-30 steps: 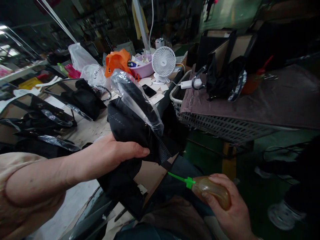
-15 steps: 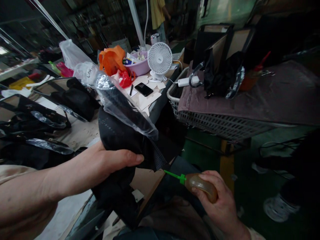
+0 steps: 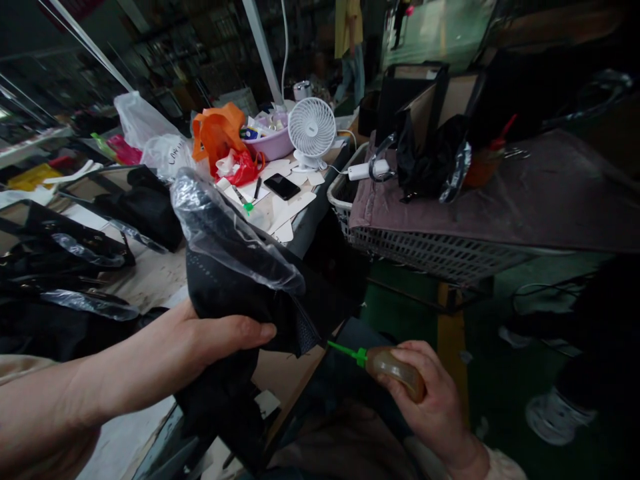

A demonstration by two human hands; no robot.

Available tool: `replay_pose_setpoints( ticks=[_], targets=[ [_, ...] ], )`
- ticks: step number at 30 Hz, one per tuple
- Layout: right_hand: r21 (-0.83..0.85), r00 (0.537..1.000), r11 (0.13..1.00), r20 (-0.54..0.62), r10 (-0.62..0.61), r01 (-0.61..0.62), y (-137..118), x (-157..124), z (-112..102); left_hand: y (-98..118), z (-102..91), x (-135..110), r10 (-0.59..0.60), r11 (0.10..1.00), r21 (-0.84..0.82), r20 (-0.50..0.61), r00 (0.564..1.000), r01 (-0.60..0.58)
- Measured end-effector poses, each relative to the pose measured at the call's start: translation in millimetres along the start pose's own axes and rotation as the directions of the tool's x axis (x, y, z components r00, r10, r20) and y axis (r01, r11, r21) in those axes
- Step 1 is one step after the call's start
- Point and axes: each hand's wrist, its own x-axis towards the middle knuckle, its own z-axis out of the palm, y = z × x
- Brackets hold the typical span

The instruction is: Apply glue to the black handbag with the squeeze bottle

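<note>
Gripping the black bag (image 3: 225, 280), your left hand (image 3: 220, 340) lies with its thumb stretched across the dark material, while your right hand (image 3: 430, 393) is wrapped around an amber squeeze bottle (image 3: 393, 367). Your two hands are well apart. The bag is in front of you, tilted, beside the near edge of the surface (image 3: 150, 273), and its upper part is covered with clear plastic wrap (image 3: 215, 220). Below your left hand you have a tan panel (image 3: 283, 370) showing. The bottle's green nozzle (image 3: 345, 350) points left towards the bag's lower right corner; you cannot tell from here whether its tip touches. To your left, more black bags (image 3: 150, 200) with plastic-covered parts lie on the surface. Farther along it you have a phone (image 3: 283, 187) lying among pale paper pieces (image 3: 295, 207), a red bag (image 3: 245, 170) next to an orange bag (image 3: 215, 137), and a white fan (image 3: 313, 127) standing just beside a lilac basin (image 3: 275, 145). To your right, a brownish cloth (image 3: 500, 193) lies over a grey plastic basket (image 3: 430, 257).
</note>
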Motion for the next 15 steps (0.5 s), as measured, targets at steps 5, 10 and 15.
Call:
replay_pose_setpoints(
  ticks=[5, 10, 15],
  targets=[
    [-0.095, 0.983, 0.978, 0.016, -0.184, 0.184, -3.1, 0.3, -3.7, -0.8, -1.4, 0.9, -0.024, 0.997, -0.071, 0.061, 0.998, 0.029],
    [-0.084, 0.980, 0.976, 0.008, -0.201, 0.201, -7.0, -3.3, -3.7, -2.4, -2.4, 2.6, -0.023, 0.995, -0.091, 0.070, 0.997, 0.029],
    [-0.012, 0.999, 0.999, 0.022, -0.049, 0.049, -7.8, -3.6, -2.8, 5.1, 3.4, 0.2, 0.035, 0.997, -0.061, -0.002, 0.999, -0.035]
  ],
)
